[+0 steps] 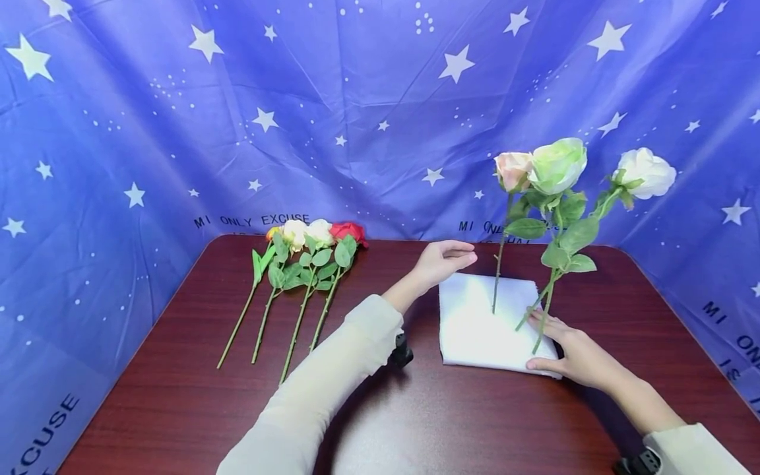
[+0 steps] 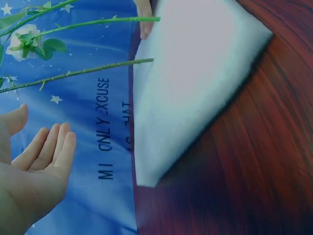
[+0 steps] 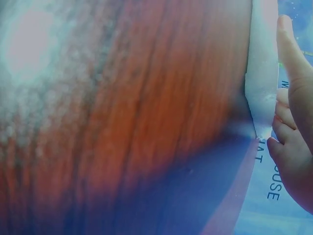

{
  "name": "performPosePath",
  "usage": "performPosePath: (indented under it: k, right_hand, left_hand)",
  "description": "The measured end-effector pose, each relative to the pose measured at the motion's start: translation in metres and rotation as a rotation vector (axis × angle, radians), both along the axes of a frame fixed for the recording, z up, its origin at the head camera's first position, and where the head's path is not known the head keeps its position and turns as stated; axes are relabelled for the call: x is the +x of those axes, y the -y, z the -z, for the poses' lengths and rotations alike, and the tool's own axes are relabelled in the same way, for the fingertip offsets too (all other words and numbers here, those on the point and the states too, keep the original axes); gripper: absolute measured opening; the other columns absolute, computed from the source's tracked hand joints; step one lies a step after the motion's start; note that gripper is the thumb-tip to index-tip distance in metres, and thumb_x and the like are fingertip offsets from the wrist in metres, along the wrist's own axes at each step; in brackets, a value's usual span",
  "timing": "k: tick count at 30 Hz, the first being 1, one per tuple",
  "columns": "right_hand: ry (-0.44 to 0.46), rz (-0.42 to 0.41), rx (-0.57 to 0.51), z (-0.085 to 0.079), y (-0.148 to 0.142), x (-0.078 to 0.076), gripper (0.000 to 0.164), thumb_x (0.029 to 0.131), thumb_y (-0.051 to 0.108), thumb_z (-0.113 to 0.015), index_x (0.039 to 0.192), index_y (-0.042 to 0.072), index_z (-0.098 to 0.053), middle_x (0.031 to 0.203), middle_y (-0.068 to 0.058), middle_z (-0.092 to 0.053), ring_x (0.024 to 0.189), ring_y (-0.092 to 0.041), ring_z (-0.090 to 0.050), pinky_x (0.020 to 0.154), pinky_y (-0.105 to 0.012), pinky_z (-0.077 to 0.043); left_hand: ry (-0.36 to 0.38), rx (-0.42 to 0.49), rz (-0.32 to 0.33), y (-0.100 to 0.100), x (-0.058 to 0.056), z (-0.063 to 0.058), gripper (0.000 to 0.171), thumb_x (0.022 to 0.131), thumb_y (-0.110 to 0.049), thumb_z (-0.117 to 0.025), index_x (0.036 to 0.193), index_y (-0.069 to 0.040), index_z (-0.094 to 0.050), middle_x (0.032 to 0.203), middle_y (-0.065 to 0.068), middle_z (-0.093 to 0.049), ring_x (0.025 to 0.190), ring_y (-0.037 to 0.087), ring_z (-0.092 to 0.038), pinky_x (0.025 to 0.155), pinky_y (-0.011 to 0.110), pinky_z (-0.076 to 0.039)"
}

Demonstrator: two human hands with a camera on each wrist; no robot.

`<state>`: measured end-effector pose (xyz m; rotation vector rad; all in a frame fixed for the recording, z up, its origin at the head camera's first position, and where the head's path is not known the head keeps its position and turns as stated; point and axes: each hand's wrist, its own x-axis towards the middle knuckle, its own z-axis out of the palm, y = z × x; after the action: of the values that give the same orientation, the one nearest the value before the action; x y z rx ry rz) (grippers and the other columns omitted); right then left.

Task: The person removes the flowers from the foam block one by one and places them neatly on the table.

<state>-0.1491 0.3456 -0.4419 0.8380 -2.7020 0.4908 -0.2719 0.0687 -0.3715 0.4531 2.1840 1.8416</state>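
Note:
A white foam block (image 1: 475,336) lies on the table with three artificial roses standing in it. The pink rose (image 1: 513,171) rises from its middle; the green-white rose (image 1: 559,166) and the white rose (image 1: 647,173) have stems crossing near its right side. My right hand (image 1: 578,356) rests at the block's right edge, thumb and fingers spread over it. Beside the pink rose's stem, my left hand (image 1: 444,262) hovers above the block's back left corner, holding nothing. In the left wrist view its fingers (image 2: 57,147) are relaxed and apart from the stems.
On the left of the brown table (image 1: 178,396) several flowers lie side by side: a yellow-orange one (image 1: 273,233), a cream rose (image 1: 294,235), a white rose (image 1: 320,232) and a red rose (image 1: 350,231). A blue star-printed cloth (image 1: 356,178) hangs behind the table.

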Motion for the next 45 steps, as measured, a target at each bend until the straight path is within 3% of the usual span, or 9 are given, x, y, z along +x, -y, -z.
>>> performPosePath:
  k: [2,8,11,14,17,24,27,34,45]
  right_hand:
    - [0.004,0.002,0.003,-0.001,0.000,0.000,0.077,0.064,0.037,-0.085,0.126,-0.002,-0.060,0.134,-0.027,-0.055,0.135,0.014,-0.017,0.103,0.010,-0.005]
    - [0.027,0.027,0.022,-0.006,0.001,-0.001,0.078,0.065,0.038,-0.085,0.127,-0.002,-0.059,0.134,-0.029,-0.054,0.137,-0.024,-0.043,0.101,0.011,-0.004]
    - [0.035,0.026,0.024,-0.006,0.002,-0.002,0.079,0.066,0.038,-0.084,0.128,-0.002,-0.058,0.135,-0.028,-0.054,0.141,-0.010,-0.033,0.102,0.011,-0.004]
    - [0.042,0.016,0.022,-0.006,0.003,-0.004,0.079,0.067,0.038,-0.084,0.129,-0.003,-0.057,0.137,-0.027,-0.053,0.136,0.010,-0.019,0.102,0.011,-0.004]
    - [0.033,0.013,0.028,-0.005,0.004,-0.006,0.078,0.067,0.038,-0.084,0.128,-0.003,-0.058,0.136,-0.026,-0.053,0.137,0.007,-0.022,0.102,0.011,-0.004]
    - [0.056,0.022,0.047,-0.005,0.006,-0.008,0.079,0.068,0.039,-0.083,0.130,-0.003,-0.056,0.137,-0.027,-0.053,0.135,-0.029,-0.045,0.101,0.011,-0.003]
    - [0.058,0.021,0.050,-0.004,0.007,-0.009,0.079,0.068,0.039,-0.083,0.130,-0.003,-0.056,0.137,-0.027,-0.053,0.132,-0.035,-0.048,0.101,0.011,-0.003]
    - [0.007,-0.047,0.039,-0.002,0.006,-0.015,0.079,0.066,0.037,-0.084,0.127,-0.005,-0.058,0.134,-0.027,-0.055,0.136,0.014,-0.015,0.105,0.010,-0.006]
    - [0.050,-0.034,0.069,-0.004,0.003,-0.022,0.081,0.067,0.040,-0.083,0.130,-0.004,-0.056,0.137,-0.026,-0.053,0.132,0.019,-0.011,0.102,0.011,-0.004]
  left_hand:
    - [0.048,0.036,0.014,-0.005,-0.001,-0.004,0.031,0.091,-0.022,-0.067,0.120,-0.010,-0.067,0.120,0.010,-0.070,0.114,0.021,-0.065,0.094,0.026,-0.056]
    - [0.161,0.161,0.051,-0.022,-0.005,-0.018,0.031,0.091,-0.014,-0.066,0.119,-0.001,-0.066,0.120,0.017,-0.068,0.115,0.030,-0.064,0.095,0.029,-0.057]
    - [0.170,0.177,0.041,-0.030,-0.005,-0.019,0.029,0.091,-0.013,-0.067,0.117,0.000,-0.067,0.117,0.017,-0.069,0.112,0.028,-0.066,0.090,0.026,-0.059]
    - [0.154,0.197,0.014,-0.038,-0.002,-0.017,0.027,0.090,-0.010,-0.067,0.115,0.001,-0.067,0.115,0.019,-0.070,0.109,0.029,-0.067,0.090,0.029,-0.060]
    - [0.125,0.232,-0.014,-0.045,0.000,-0.013,0.026,0.089,-0.005,-0.067,0.113,0.005,-0.067,0.112,0.023,-0.070,0.107,0.034,-0.067,0.092,0.036,-0.059]
    - [0.059,0.276,-0.059,-0.051,0.003,-0.008,0.021,0.088,0.002,-0.065,0.106,0.011,-0.067,0.106,0.026,-0.070,0.100,0.039,-0.068,0.076,0.025,-0.063]
    - [0.036,0.291,-0.078,-0.048,0.003,-0.005,0.020,0.088,0.002,-0.065,0.106,0.011,-0.068,0.105,0.026,-0.070,0.098,0.040,-0.069,0.076,0.028,-0.063]
    - [0.021,0.318,-0.097,-0.041,0.004,0.001,0.021,0.088,0.002,-0.065,0.107,0.011,-0.068,0.106,0.026,-0.070,0.097,0.039,-0.069,0.077,0.029,-0.063]
    - [-0.008,0.355,-0.106,-0.040,0.006,0.002,0.021,0.086,0.003,-0.066,0.105,0.011,-0.069,0.104,0.027,-0.070,0.097,0.039,-0.069,0.073,0.022,-0.062]
